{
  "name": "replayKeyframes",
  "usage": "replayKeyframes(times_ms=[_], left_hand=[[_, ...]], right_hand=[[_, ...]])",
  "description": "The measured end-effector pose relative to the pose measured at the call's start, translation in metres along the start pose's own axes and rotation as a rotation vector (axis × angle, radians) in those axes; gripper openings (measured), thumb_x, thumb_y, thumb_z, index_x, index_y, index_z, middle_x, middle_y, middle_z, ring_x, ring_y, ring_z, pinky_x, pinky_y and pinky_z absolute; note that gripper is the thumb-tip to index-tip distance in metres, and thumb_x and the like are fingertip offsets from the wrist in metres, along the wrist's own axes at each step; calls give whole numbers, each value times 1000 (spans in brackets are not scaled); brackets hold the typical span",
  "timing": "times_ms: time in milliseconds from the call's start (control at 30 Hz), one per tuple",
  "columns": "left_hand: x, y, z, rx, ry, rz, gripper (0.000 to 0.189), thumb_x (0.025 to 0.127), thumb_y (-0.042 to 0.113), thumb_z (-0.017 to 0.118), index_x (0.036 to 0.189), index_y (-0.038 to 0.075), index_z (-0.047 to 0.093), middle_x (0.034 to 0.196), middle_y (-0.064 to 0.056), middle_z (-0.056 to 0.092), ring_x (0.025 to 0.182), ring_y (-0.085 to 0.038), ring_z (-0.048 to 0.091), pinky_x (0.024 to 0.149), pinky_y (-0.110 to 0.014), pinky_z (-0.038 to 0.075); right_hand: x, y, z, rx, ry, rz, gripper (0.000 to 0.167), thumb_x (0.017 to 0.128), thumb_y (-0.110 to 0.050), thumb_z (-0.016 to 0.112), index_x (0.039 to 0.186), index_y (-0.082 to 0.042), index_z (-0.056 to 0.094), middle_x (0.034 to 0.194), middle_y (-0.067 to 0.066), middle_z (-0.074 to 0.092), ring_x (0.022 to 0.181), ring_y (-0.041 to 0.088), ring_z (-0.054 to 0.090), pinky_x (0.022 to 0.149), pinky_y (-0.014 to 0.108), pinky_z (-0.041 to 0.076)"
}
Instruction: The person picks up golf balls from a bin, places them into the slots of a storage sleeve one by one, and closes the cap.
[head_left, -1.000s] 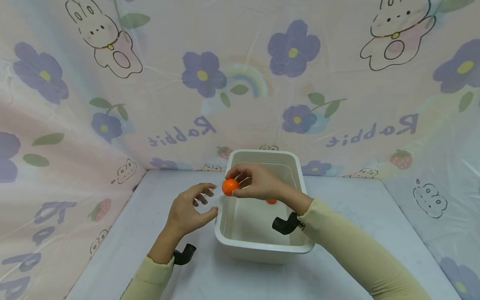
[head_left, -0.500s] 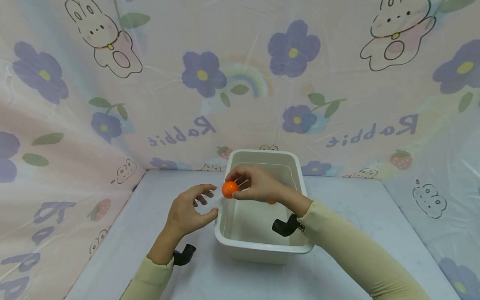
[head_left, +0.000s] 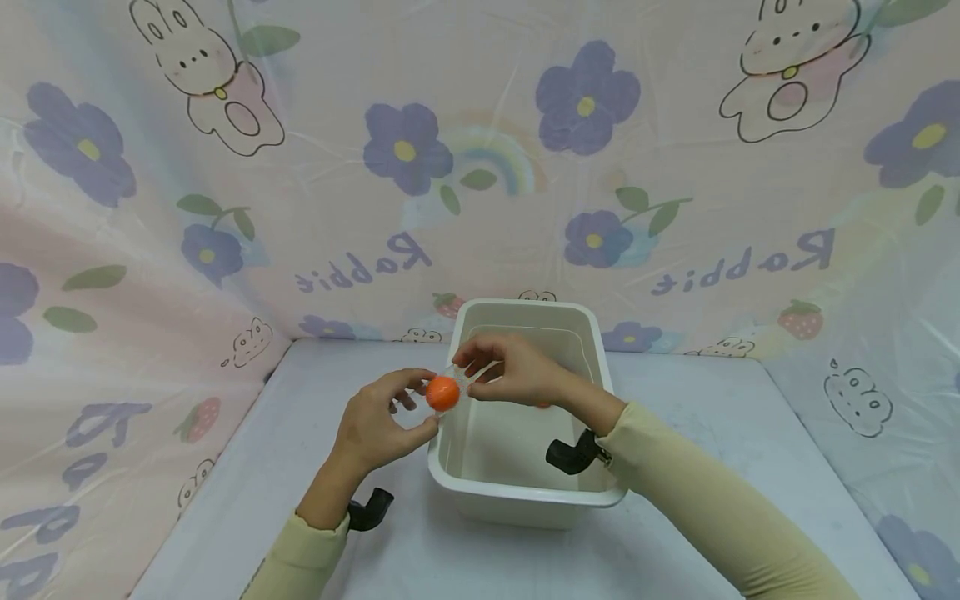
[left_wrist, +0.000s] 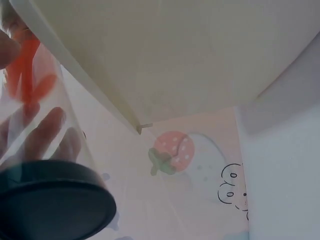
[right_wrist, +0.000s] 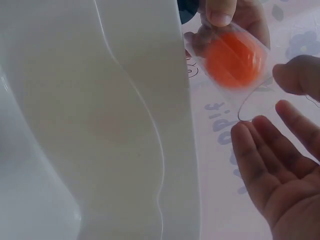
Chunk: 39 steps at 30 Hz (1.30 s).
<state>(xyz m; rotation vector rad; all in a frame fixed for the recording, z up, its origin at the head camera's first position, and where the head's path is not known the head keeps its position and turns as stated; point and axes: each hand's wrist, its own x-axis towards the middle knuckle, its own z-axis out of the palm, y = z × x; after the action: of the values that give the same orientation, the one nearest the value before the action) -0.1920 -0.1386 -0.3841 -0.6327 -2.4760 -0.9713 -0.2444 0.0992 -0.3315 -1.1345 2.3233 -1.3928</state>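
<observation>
My left hand (head_left: 378, 421) grips a clear plastic cup (right_wrist: 260, 97) beside the bin's left rim, thumb below and fingers above. Inside the cup lies a shiny orange ball (head_left: 442, 393), seen through the clear wall in the right wrist view. My right hand (head_left: 517, 371) hovers over the bin, its thumb and fingers spread apart and holding nothing, fingertips right at the cup's mouth. In the left wrist view the ball (left_wrist: 27, 75) shows as an orange blur behind the left fingers (left_wrist: 45, 132).
A deep white bin (head_left: 528, 496) stands on the white table (head_left: 697, 467) under the right forearm. In it, a bit of another orange thing (head_left: 543, 405) shows below the right wrist. Behind rises a patterned curtain (head_left: 480, 233). Each wrist carries a black camera mount (head_left: 371, 508).
The orange ball has left the right hand's fingers and moved left and down into the clear cup. The right fingers have parted; the left hand has hardly moved.
</observation>
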Motion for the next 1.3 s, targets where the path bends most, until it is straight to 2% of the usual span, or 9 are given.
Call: replayKeyframes(times_ms=[167, 433, 633, 1000, 1300], left_hand=[[0, 0, 1, -34, 8, -10, 46, 69, 23, 79, 114, 22, 68, 94, 1, 70, 72, -10, 62, 60, -22, 52], [-2, -1, 0, -63, 17, -13, 47, 69, 21, 80, 114, 24, 68, 92, 3, 69, 70, -8, 62, 62, -23, 53], [-3, -3, 0, -77, 10, -29, 48, 70, 20, 79, 116, 21, 67, 93, -1, 70, 71, -13, 63, 64, -25, 54], [-5, -4, -3, -82, 19, -49, 47, 70, 19, 79, 115, 24, 67, 92, 6, 69, 71, -7, 61, 64, -28, 55], [-8, -6, -4, -84, 20, -48, 46, 71, 18, 79, 115, 24, 67, 92, 4, 69, 71, -8, 60, 64, -25, 54]], right_hand=[[-1, 0, -1, 5, -6, -7, 36, 82, -3, 67, 117, 1, 61, 115, 20, 63, 102, 32, 66, 85, 31, 57], [-1, 0, -1, -13, -8, 0, 35, 83, -5, 68, 117, 0, 61, 115, 17, 64, 103, 30, 67, 85, 32, 57], [1, 6, -6, -92, -6, 9, 33, 84, -9, 68, 116, -6, 63, 114, 10, 64, 101, 24, 67, 83, 29, 57], [-1, 30, -19, -205, -4, 92, 32, 83, -12, 71, 114, -11, 65, 111, 9, 65, 99, 23, 66, 83, 34, 57], [0, 46, -26, -335, -66, 170, 34, 82, -11, 72, 115, -11, 65, 113, 7, 65, 100, 24, 63, 85, 33, 56]])
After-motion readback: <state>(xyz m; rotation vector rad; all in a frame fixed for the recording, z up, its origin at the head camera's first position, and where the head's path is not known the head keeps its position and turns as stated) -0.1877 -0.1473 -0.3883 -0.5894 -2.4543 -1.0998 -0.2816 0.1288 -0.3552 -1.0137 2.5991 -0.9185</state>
